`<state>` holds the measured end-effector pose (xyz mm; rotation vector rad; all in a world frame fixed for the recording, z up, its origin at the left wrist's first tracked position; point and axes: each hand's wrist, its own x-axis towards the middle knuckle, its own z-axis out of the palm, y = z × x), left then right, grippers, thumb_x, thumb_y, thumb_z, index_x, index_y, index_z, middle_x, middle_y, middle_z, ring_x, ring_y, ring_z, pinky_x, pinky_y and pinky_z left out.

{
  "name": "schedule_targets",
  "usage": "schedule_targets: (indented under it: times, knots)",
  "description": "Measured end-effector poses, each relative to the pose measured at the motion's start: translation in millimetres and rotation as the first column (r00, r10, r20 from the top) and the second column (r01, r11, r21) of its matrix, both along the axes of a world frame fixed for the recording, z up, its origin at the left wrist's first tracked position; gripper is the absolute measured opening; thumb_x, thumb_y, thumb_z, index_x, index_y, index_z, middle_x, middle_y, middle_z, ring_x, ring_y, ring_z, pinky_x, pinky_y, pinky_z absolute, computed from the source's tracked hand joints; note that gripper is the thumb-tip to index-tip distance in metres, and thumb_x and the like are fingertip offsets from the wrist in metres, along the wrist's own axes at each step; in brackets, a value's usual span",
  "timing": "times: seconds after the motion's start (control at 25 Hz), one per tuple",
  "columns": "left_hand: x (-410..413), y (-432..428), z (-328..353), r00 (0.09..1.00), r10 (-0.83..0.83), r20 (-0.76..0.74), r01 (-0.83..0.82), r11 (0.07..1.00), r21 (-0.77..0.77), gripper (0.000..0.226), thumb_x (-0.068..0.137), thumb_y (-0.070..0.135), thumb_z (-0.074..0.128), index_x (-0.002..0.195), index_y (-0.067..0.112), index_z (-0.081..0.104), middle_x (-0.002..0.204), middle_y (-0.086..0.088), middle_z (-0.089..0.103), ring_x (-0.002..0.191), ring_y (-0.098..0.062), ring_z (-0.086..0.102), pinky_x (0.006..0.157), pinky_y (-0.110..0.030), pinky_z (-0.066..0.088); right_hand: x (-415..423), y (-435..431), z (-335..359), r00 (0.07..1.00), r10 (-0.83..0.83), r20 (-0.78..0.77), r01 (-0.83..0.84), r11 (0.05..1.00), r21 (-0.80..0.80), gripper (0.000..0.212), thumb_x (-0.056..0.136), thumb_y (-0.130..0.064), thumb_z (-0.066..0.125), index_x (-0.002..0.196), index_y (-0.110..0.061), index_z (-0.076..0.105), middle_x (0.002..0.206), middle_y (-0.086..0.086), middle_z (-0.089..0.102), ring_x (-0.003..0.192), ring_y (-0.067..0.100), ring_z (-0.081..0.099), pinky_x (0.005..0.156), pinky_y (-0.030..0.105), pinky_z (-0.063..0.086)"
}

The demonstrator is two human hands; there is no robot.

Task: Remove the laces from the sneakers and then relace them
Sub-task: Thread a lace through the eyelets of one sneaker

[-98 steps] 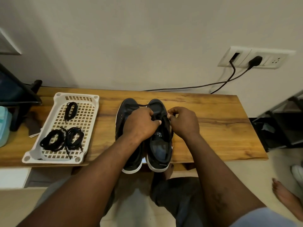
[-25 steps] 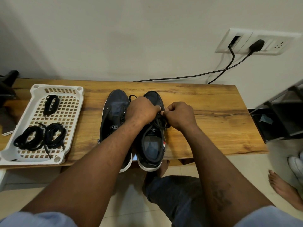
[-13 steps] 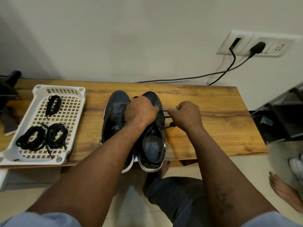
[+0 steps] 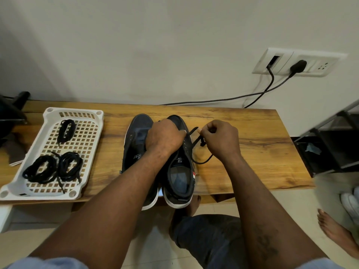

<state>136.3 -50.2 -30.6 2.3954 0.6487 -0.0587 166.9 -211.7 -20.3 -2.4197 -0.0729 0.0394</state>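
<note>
left hand (image 4: 165, 137) clamped over front of right sneaker (image 4: 179, 172) on table (image 4: 252, 152) | right hand (image 4: 220, 141) just right of it, pinching black lace (image 4: 194, 144) stretched sideways from eyelets | left sneaker (image 4: 137, 133) alongside

home room: wooden bench (image 4: 242, 152) against plain wall, wall socket plate (image 4: 297, 62), tiled floor (image 4: 151, 245).

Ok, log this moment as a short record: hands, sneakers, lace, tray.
left hand: grips the top of the right-hand sneaker
right hand: pinches the black lace, drawn out to that sneaker's right side
left-hand sneaker: beside it on the wooden table
tray: white, on the table's left end, holding three coiled black laces
stage: lace partly threaded; unlacing or relacing cannot be told
</note>
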Motion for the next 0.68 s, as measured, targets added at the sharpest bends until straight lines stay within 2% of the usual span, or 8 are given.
schedule_targets:
  times: [0.08,0.12,0.2,0.28,0.4,0.48,0.56,0.68]
  knots:
    - [-6,5,14,0.995,0.050,0.091,-0.039,0.992,-0.120,0.027,0.089,0.037,0.073,0.071,0.017,0.077,0.069,0.004,0.072,0.067,-0.014,0.067,0.061,-0.032,0.056,-6,-1,14,0.997,-0.025,0.074,0.014,0.989,0.145,0.012,0.096,-0.033,0.075,0.090,-0.023,0.078,0.081,-0.012,0.073,0.080,0.004,0.070,0.069,0.025,0.056]
    - [-10,9,22,0.985,0.089,0.147,-0.050,0.966,-0.253,0.023,0.090,0.031,0.073,0.073,0.017,0.078,0.068,0.006,0.072,0.063,-0.010,0.066,0.059,-0.028,0.052,-10,-2,23,0.994,-0.057,0.094,0.034,0.972,0.232,0.011,0.096,-0.033,0.075,0.091,-0.024,0.078,0.081,-0.011,0.074,0.080,0.005,0.071,0.073,0.029,0.059]
    - [-24,16,45,0.962,0.184,0.203,-0.028,0.804,-0.594,0.016,0.095,0.023,0.072,0.083,0.016,0.079,0.067,0.006,0.071,0.054,-0.009,0.058,0.052,-0.022,0.044,-17,-4,46,0.987,-0.107,0.116,0.058,0.930,0.363,0.012,0.098,-0.034,0.073,0.091,-0.025,0.075,0.077,-0.007,0.076,0.075,0.006,0.073,0.073,0.032,0.062]
    - [-37,23,75,0.954,0.191,0.230,0.058,0.634,-0.771,0.014,0.101,0.016,0.065,0.099,0.013,0.079,0.076,0.000,0.074,0.054,-0.011,0.058,0.048,-0.021,0.043,-22,-4,75,0.987,-0.050,0.150,-0.009,0.929,0.369,0.015,0.101,-0.034,0.069,0.092,-0.023,0.073,0.075,-0.006,0.076,0.066,0.008,0.072,0.068,0.031,0.061]
    - [-45,31,134,0.944,0.088,0.319,0.209,0.588,-0.781,0.022,0.106,0.008,0.055,0.111,0.012,0.076,0.097,-0.007,0.080,0.065,-0.017,0.070,0.055,-0.023,0.054,-24,0,133,0.968,0.103,0.230,-0.162,0.953,0.255,0.016,0.104,-0.034,0.064,0.095,-0.024,0.073,0.074,-0.011,0.076,0.058,0.008,0.067,0.062,0.030,0.057]
    - [-49,34,179,0.928,0.057,0.368,0.277,0.554,-0.785,0.028,0.107,0.004,0.048,0.115,0.010,0.074,0.104,-0.009,0.080,0.076,-0.023,0.075,0.064,-0.027,0.061,-27,4,175,0.945,0.130,0.299,-0.204,0.951,0.232,0.016,0.102,-0.037,0.066,0.093,-0.025,0.073,0.069,-0.009,0.074,0.056,0.006,0.062,0.059,0.030,0.051]
    - [-52,32,221,0.909,0.059,0.414,0.326,0.518,-0.791,0.034,0.106,0.001,0.041,0.118,0.007,0.072,0.107,-0.011,0.079,0.087,-0.029,0.078,0.075,-0.033,0.064,-30,9,215,0.937,0.117,0.330,-0.219,0.932,0.290,0.017,0.100,-0.038,0.069,0.090,-0.024,0.073,0.068,-0.005,0.073,0.058,0.004,0.061,0.062,0.029,0.049]
    - [-55,36,285,0.858,0.070,0.509,0.417,0.484,-0.769,0.040,0.101,-0.005,0.035,0.121,0.003,0.069,0.111,-0.014,0.079,0.098,-0.035,0.078,0.085,-0.038,0.065,-36,13,277,0.931,0.145,0.334,-0.292,0.845,0.448,0.012,0.102,-0.029,0.067,0.099,-0.020,0.074,0.077,0.001,0.077,0.065,0.011,0.064,0.061,0.032,0.052]
